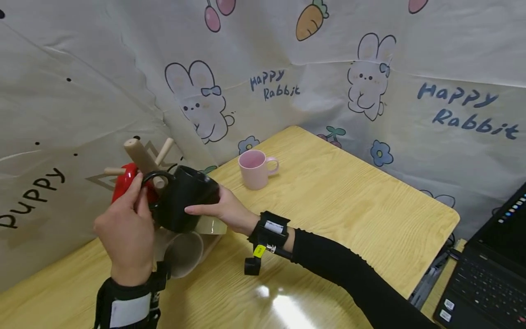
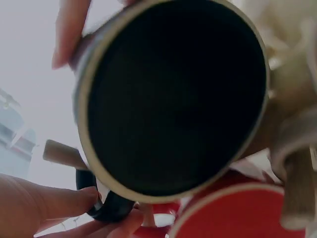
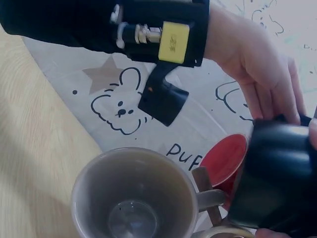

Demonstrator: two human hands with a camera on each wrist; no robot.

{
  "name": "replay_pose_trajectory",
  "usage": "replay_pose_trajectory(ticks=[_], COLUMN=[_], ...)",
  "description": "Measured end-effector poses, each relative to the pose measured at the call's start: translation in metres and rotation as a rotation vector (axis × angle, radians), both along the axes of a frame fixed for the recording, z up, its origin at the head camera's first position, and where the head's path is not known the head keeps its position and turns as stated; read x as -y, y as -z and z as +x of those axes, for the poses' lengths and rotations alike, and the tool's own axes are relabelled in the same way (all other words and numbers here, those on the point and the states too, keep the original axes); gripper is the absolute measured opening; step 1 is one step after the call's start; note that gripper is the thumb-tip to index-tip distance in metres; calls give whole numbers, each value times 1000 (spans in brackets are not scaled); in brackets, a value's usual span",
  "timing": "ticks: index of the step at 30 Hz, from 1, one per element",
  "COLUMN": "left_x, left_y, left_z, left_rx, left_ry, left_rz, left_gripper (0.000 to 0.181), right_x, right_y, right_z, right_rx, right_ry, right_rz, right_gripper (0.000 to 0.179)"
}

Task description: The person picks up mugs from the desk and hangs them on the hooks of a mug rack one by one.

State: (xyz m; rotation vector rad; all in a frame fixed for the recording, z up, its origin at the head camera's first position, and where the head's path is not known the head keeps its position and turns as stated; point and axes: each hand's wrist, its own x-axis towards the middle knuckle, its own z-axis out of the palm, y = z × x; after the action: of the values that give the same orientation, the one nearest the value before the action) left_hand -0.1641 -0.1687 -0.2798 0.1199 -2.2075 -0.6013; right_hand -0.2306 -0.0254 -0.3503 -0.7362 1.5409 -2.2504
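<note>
A black mug (image 1: 186,196) is held tilted beside a wooden mug rack (image 1: 141,157) by both hands. My left hand (image 1: 125,228) pinches its handle (image 2: 114,206) between thumb and fingers. Round the mug's body, on the side away from the handle, my right hand (image 1: 230,212) has its grip. In the left wrist view the mug's dark inside faces the camera. The handle is close to a rack peg (image 2: 64,153); I cannot tell whether the peg passes through it. A red mug (image 1: 123,180) is at the rack behind my left fingers.
Low at the rack are a grey mug (image 3: 133,198) and a pale yellow mug (image 1: 211,225), partly hidden. A pink mug (image 1: 255,171) stands upright on the wooden table (image 1: 328,196). A laptop (image 1: 485,274) is at the right, and printed cloth (image 1: 320,91) hangs behind.
</note>
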Motion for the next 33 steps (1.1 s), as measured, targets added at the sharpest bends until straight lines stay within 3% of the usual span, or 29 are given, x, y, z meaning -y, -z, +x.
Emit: replay_pose_trajectory(ticks=[6,10,12,14,16,18,21,24,28,33], left_x=[-11,-20,-24,-27,-30,-33,-36,-38,-36,-19], left_y=[3,3,2,1,0,0,1,2,3,6], left_z=[-5,-11,-13,-15,-16,-16,-19,-22,-18,8], left_rx=[15,2,-8,-17,-20,-26,-39,-51,-43,-13], left_ry=[-18,-33,-52,-72,-98,-118,-137,-117,-74,-81], left_rz=[-66,-164,-222,-264,-290,-296,-291,-269,-219,-112], left_gripper=[34,33,32,31,31,30,29,28,32,35], right_x=[-34,-71,-96,-123,-150,-175,-202,-215,-217,-213], right_y=[-4,-1,3,8,14,20,30,40,50,56], right_z=[3,-11,-28,-53,-81,-110,-141,-158,-167,-166], right_rx=[-35,-114,-196,-333,-460,-555,-577,-529,-493,-444], right_ry=[120,170,258,376,490,533,428,326,320,341], right_rz=[253,372,434,528,662,825,1016,1115,1141,1110], right_gripper=[42,36,31,25,26,32,46,49,35,28])
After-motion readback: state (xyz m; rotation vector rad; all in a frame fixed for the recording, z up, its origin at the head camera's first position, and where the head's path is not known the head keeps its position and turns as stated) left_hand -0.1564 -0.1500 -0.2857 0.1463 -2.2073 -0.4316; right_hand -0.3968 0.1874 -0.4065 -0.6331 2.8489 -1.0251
